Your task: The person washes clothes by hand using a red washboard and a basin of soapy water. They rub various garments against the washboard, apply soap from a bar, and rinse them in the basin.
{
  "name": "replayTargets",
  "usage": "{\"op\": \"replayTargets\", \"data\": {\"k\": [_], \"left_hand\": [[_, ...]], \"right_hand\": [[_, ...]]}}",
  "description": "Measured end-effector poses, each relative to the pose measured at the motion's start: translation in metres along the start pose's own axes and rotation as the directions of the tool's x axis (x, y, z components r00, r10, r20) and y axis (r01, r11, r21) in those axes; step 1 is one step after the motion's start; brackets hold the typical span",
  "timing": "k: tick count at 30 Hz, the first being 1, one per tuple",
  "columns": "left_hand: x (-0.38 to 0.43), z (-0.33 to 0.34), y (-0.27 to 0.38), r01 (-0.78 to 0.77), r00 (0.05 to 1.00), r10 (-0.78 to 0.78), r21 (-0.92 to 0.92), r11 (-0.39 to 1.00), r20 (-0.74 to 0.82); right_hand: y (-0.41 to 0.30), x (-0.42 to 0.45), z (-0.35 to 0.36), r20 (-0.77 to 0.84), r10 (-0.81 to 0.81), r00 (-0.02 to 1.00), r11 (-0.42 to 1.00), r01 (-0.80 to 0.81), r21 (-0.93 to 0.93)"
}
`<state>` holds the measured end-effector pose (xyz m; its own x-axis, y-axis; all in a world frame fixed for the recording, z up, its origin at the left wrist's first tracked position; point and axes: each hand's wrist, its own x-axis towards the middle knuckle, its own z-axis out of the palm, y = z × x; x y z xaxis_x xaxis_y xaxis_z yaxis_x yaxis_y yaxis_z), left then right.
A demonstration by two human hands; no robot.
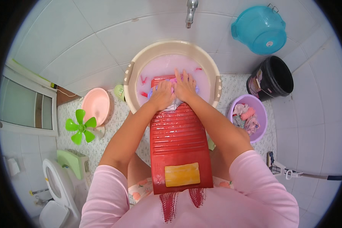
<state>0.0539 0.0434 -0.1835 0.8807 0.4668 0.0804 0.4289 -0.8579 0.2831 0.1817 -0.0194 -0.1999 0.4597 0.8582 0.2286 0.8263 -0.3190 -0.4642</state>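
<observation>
A red ridged plastic washboard (178,136) slopes from my lap into a round beige basin (173,45) of cloudy pinkish water (165,60). Wet cloth (173,105) in white, purple and pink lies bunched on the board's far part. My left hand (163,95) bears down on it with bent fingers, and the cloth is partly hidden beneath. Beside it my right hand (185,88) rests on the same cloth, its fingers straight and spread. A yellow bar of soap (182,174) lies in the near end of the board. Red straps or strips (144,79) show in the water.
To the right stand a purple basin of clothes (248,116) and a black bucket (273,77); a blue tub (262,30) hangs above. Leftward are a pink basin (96,104), green fan blades (81,127) and a toilet (58,188). A metal tap (190,14) juts over the beige basin.
</observation>
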Motion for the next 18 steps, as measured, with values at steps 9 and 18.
{"op": "replayTargets", "data": {"k": [9,18], "left_hand": [[-0.082,-0.039,0.020,-0.039,0.995,-0.010,-0.495,0.868,-0.097],[-0.078,-0.017,0.048,-0.068,0.983,0.070,0.018,0.998,-0.169]], "right_hand": [[0.002,-0.081,-0.061,0.216,-0.367,0.905,0.906,0.294,0.304],[-0.019,-0.065,-0.027,-0.031,-0.051,0.998,0.998,0.052,0.031]]}}
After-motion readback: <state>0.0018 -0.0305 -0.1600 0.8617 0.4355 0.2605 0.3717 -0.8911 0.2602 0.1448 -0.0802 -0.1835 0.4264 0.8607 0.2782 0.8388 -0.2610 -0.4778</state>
